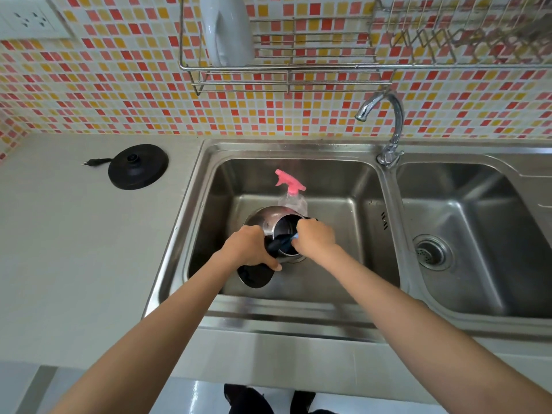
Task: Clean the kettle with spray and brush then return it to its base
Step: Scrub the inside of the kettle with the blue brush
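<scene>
A steel kettle [265, 219] with black handle and open lid is tilted inside the left sink basin [343, 186]. My left hand [249, 248] grips the kettle by its black handle. My right hand [313, 236] is closed on a brush [291, 238] with a blue handle, whose dark end reaches into the kettle's mouth. A clear spray bottle [291, 192] with a pink trigger stands just behind the kettle in the same basin. The black round kettle base [138, 167] sits on the counter to the left, its plug lying loose.
A curved tap [388, 127] stands between the left basin and the right basin [478, 240] with its drain. Above hangs a wire rack [298, 70] holding a white bottle [228, 28]. A wall socket [28, 19] is at the top left.
</scene>
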